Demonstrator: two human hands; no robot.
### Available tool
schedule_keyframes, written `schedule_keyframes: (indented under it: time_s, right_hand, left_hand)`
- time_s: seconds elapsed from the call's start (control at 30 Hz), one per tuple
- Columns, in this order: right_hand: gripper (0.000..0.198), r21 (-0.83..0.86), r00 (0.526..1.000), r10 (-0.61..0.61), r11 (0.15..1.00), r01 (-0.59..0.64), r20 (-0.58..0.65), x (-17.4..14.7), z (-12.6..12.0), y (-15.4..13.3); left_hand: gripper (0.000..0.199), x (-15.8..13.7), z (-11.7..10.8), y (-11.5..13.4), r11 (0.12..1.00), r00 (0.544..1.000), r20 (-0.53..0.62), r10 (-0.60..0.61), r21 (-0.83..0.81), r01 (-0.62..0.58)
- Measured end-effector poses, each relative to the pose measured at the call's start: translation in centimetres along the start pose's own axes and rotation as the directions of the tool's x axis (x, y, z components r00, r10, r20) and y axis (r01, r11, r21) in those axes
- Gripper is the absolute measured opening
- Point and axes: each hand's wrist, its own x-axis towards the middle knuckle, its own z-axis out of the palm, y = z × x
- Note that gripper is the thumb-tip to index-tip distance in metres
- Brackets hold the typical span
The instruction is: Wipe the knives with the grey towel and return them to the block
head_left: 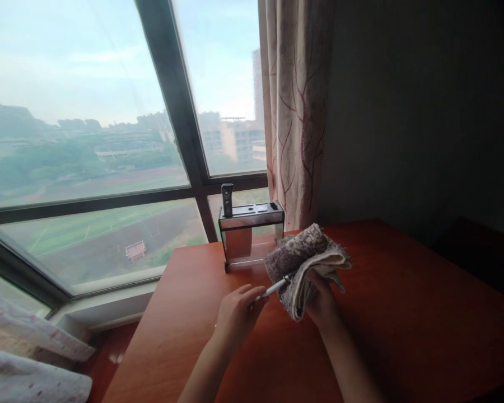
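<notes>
A thin white pen-like stick (275,287) is pinched in my left hand (239,312), pointing up and to the right. Its darker tip meets the side of a folded, fuzzy grey-brown cloth (298,249), and I cannot tell whether it goes between the layers. My right hand (321,299) grips the cloth from below and the right, its fingers partly hidden in the pale folds. Both hands are above the reddish-brown table (386,285). Just behind the cloth stands a clear rectangular tank (239,243) with a black and silver top.
On the tank's top left, a black remote-like object (227,200) stands upright. Beyond the table's far left edge is a large window with a dark frame (163,67). A patterned curtain (298,112) hangs behind the tank, and a pale curtain (29,369) lies at lower left.
</notes>
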Motion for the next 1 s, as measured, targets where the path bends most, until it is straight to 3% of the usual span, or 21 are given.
schedule_keyframes:
  time_s: [0.1,0.2,0.3,0.37,0.4,0.47,0.6,0.7,0.8,0.9,1.0]
  right_hand:
    - [0.036,0.000,0.999,-0.038,0.999,0.038,-0.017,0.2,0.5,-0.1]
    - [0.034,-0.008,0.999,-0.047,0.999,0.047,-0.026,0.3,0.0,-0.3]
    - [0.033,-0.031,0.999,-0.032,0.999,0.031,-0.006,0.4,-1.0,-0.4]
    - [0.034,-0.029,0.999,-0.029,0.999,0.030,0.027,0.5,-1.3,-0.5]
    - [0.035,-0.030,0.999,-0.035,0.999,0.036,0.035,0.6,-1.4,-0.5]
    - [0.034,-0.046,0.998,-0.050,0.998,0.051,0.026,0.8,-1.3,-0.5]
    - [0.031,-0.075,0.993,-0.117,0.991,0.115,-0.027,1.0,-0.6,-0.7]
    - [0.034,-0.066,0.985,-0.161,0.985,0.158,-0.056,0.9,-0.1,-0.8]
    - [0.045,-0.061,0.973,-0.194,0.980,0.187,-0.123,1.1,0.3,-0.7]
    - [0.050,-0.066,0.959,-0.196,0.980,0.186,-0.204,1.3,0.5,-0.6]
    - [0.047,-0.070,0.950,-0.193,0.981,0.181,-0.247,1.4,0.6,-0.5]
  left_hand:
    - [0.033,0.0,-0.3,1.5,0.998,0.996,0.086,0.029,-0.056,-0.024]
    - [0.039,-0.1,-0.4,2.0,0.955,0.970,0.240,-0.041,-0.276,0.108]
    - [0.044,-0.2,-0.3,1.5,0.785,0.870,0.477,-0.123,-0.490,0.379]
    - [0.046,-0.2,-0.2,1.2,0.716,0.820,0.557,-0.131,-0.519,0.467]
    - [0.046,-0.2,-0.2,1.1,0.731,0.826,0.548,-0.134,-0.508,0.456]
    - [0.043,-0.1,0.0,1.1,0.825,0.880,0.456,-0.135,-0.440,0.355]
    - [0.039,0.0,0.4,1.2,0.993,0.977,0.208,-0.052,-0.095,0.073]
    - [0.033,-0.1,0.6,1.0,0.981,0.999,0.040,0.036,0.188,-0.043]
    - [0.028,-0.2,0.6,0.7,0.927,0.990,-0.079,0.119,0.367,-0.082]
    - [0.026,-0.5,0.6,0.3,0.911,0.979,-0.136,0.152,0.404,-0.086]
    - [0.024,-0.6,0.8,0.0,0.946,0.986,-0.120,0.117,0.315,-0.074]
